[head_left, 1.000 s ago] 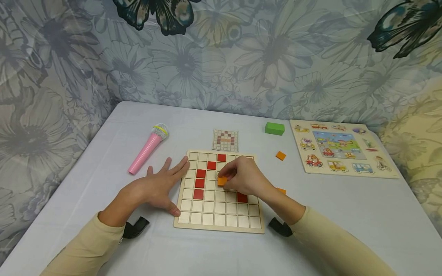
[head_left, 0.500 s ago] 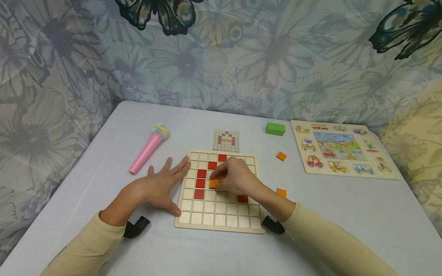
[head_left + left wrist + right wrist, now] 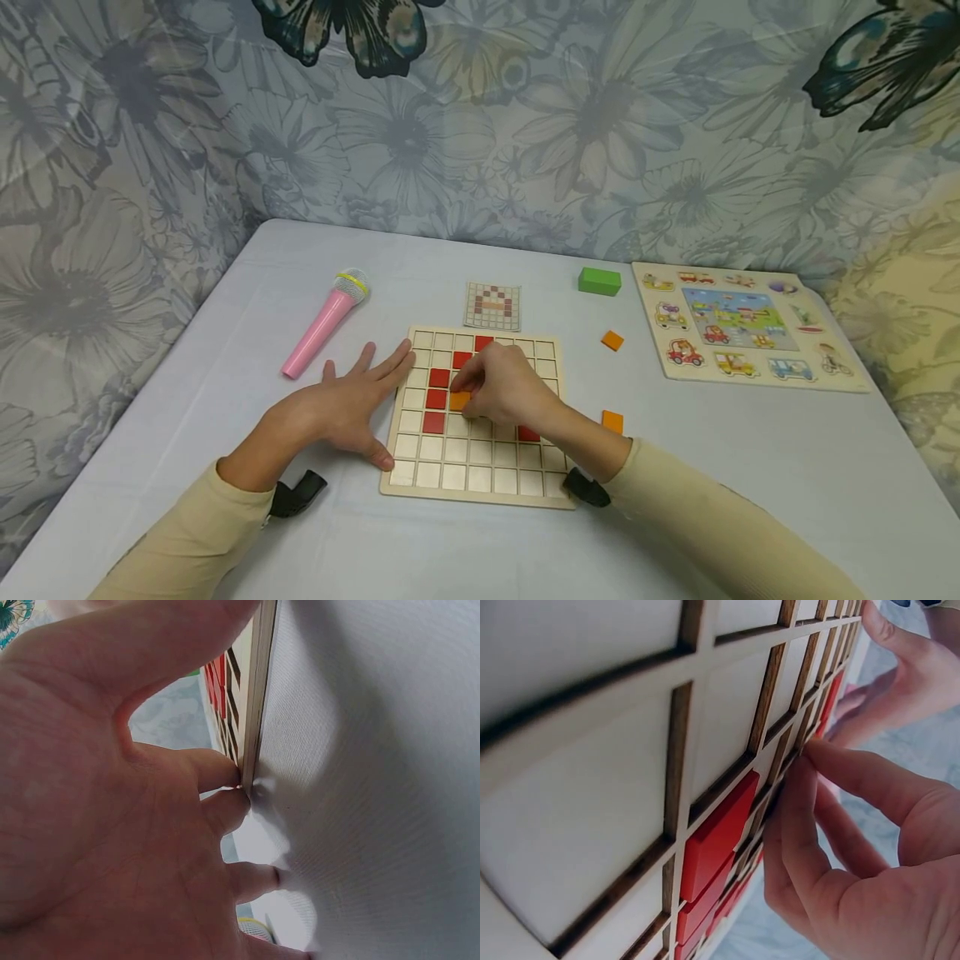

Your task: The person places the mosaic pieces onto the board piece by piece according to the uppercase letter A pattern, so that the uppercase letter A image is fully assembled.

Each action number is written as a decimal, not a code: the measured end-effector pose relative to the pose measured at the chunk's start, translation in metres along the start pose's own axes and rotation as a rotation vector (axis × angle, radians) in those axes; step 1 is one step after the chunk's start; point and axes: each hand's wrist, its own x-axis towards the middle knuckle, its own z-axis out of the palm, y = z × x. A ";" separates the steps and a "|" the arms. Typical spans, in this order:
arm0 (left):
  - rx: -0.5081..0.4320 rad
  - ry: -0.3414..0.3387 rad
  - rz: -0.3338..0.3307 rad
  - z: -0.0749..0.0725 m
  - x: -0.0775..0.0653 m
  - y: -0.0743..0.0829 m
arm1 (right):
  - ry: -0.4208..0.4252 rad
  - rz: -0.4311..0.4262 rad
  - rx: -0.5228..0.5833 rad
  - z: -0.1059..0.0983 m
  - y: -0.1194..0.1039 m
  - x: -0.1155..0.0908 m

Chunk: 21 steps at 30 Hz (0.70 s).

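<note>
A wooden grid board (image 3: 480, 477) lies on the white table with several red square tiles (image 3: 433, 422) in its cells. My right hand (image 3: 506, 387) pinches an orange square tile (image 3: 458, 402) at a cell just right of the left column of red tiles; whether the tile is fully seated cannot be seen. In the right wrist view the thumb and fingers of this right hand (image 3: 870, 832) meet at the board surface, hiding most of the tile. With fingers spread, my left hand (image 3: 341, 408) touches the board's left edge, thumb near the lower corner.
Behind the board lies a small pattern card (image 3: 492, 306). Loose orange tiles (image 3: 612, 340) lie to the right, near a green block (image 3: 599, 282) and a vehicle picture puzzle (image 3: 750, 329). A pink toy microphone (image 3: 318, 335) lies at the left.
My right hand has moved left across the board with the orange tile, from a middle cell to one beside the red column. The left hand has stayed in place.
</note>
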 end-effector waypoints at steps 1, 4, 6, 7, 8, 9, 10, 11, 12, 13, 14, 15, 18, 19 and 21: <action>0.001 0.001 0.000 0.000 0.000 0.000 | 0.002 -0.004 -0.005 0.000 0.000 0.000; 0.005 0.005 -0.001 0.000 0.000 0.000 | 0.010 -0.014 -0.017 0.001 -0.002 0.000; 0.007 0.008 -0.001 0.001 0.000 0.000 | 0.016 -0.019 -0.022 0.002 -0.002 -0.001; 0.008 0.009 -0.001 0.001 0.001 0.000 | 0.019 -0.022 -0.024 0.002 -0.002 -0.001; 0.008 0.009 -0.001 0.001 0.001 0.000 | 0.022 -0.026 -0.028 0.002 -0.003 -0.001; 0.008 0.010 -0.001 0.001 0.001 0.000 | 0.023 -0.031 -0.030 0.002 -0.003 -0.001; 0.008 0.009 -0.002 0.001 0.000 0.000 | 0.025 -0.036 -0.033 0.002 -0.002 -0.001; 0.007 0.009 -0.002 0.001 0.000 0.000 | 0.025 -0.038 -0.036 0.002 -0.002 -0.002; 0.006 0.008 -0.002 0.000 0.000 0.000 | 0.025 -0.039 -0.037 0.003 -0.002 -0.002; 0.006 0.008 -0.001 0.000 0.000 0.000 | 0.024 -0.039 -0.037 0.003 -0.002 -0.002; 0.006 0.008 -0.001 0.000 0.000 0.000 | 0.023 -0.038 -0.039 0.003 -0.002 -0.002; 0.006 0.008 -0.001 0.000 0.000 0.000 | 0.023 -0.034 -0.040 0.003 -0.003 -0.002; 0.006 0.008 -0.001 0.000 0.000 0.000 | 0.023 -0.027 -0.047 0.002 -0.003 -0.003; 0.007 0.008 -0.001 0.001 0.000 0.000 | 0.023 -0.029 -0.049 0.002 -0.003 -0.004; 0.006 0.007 -0.003 0.001 0.000 0.000 | 0.025 -0.037 -0.053 0.001 -0.003 -0.004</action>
